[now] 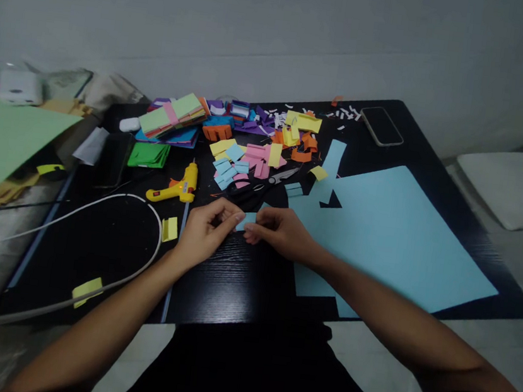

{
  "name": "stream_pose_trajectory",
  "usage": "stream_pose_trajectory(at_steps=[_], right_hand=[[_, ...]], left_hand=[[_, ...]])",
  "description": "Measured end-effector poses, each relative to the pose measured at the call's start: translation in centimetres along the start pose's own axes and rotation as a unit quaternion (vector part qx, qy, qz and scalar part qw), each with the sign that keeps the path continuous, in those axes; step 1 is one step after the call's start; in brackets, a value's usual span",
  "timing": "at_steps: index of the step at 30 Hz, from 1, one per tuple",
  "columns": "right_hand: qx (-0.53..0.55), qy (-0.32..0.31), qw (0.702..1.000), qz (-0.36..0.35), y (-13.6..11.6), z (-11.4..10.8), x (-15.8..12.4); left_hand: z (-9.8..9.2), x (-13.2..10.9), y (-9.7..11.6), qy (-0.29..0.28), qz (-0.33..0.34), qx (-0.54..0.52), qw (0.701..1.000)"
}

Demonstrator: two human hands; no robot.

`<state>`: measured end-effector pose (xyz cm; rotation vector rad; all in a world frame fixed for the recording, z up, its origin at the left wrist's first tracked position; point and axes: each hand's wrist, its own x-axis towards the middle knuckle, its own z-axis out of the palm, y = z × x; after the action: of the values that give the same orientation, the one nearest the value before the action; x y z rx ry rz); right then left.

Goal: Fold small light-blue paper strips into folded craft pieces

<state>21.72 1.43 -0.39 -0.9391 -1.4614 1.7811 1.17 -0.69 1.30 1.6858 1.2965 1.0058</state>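
A small light-blue paper piece (247, 221) is pinched at its two ends, above the near middle of the black table. My left hand (206, 227) is closed on its left end. My right hand (285, 232) grips the right end between thumb and fingers. Just beyond my hands lie black-handled scissors (262, 186), their blades pointing to the right. Folded light-blue paper pieces (229, 171) rest behind the scissors handles. Under my right forearm spreads a large light-blue sheet (390, 237) with a notch cut in it.
A yellow glue gun (179, 186) lies left of my hands, and a white cable (159, 234) loops beside it. Colored paper stacks (176, 115) and orange scraps (303, 147) fill the back. A phone (382, 126) lies at the back right.
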Motion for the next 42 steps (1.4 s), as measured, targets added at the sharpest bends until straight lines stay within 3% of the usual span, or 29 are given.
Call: stream_pose_trajectory(at_steps=[6,16,22,42], right_hand=[[0.025,0.008,0.999,0.02,0.0,-0.1,0.1],[0.014,-0.002,1.0,-0.004,0.0,-0.2,0.1],[-0.002,0.025,1.0,-0.008,0.1,-0.1,0.1],[-0.02,0.014,1.0,-0.014,-0.2,-0.1,0.3]], left_hand=[[0.1,-0.1,-0.8,-0.044,-0.014,-0.009,0.999],[0.4,-0.2,-0.7,-0.027,-0.022,-0.035,0.999],[0.2,0.0,-0.6,-0.079,-0.052,-0.06,0.994],[0.2,-0.2,-1.4,-0.069,-0.033,-0.03,0.997]])
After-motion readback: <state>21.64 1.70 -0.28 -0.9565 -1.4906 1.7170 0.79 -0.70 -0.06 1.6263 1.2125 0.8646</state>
